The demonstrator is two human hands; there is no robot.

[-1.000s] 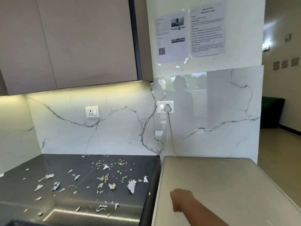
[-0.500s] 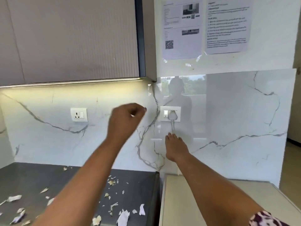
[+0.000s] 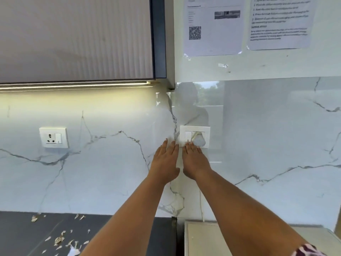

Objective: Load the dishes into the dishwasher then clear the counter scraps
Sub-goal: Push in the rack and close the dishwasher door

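Both my arms reach up to the marble backsplash. My right hand (image 3: 194, 160) lies with straight fingers on the lower edge of a white switch-and-socket plate (image 3: 206, 130), fingertips at the switch beside a white plug (image 3: 199, 140). My left hand (image 3: 165, 163) lies flat on the wall just left of it. Paper and peel scraps (image 3: 59, 239) litter the dark counter (image 3: 22, 230) at the lower left. The pale top of the dishwasher (image 3: 203, 241) shows at the lower right; its cord runs up to the plug.
A second white socket (image 3: 53, 137) sits on the wall to the left. A ribbed upper cabinet (image 3: 73, 37) with a light strip hangs above. Two printed sheets (image 3: 212, 24) are taped to the wall at the upper right.
My view has tilted up toward the wall. My right hand rose from the dishwasher top to the switch plate. My left hand came up, uncurled and went flat on the wall.
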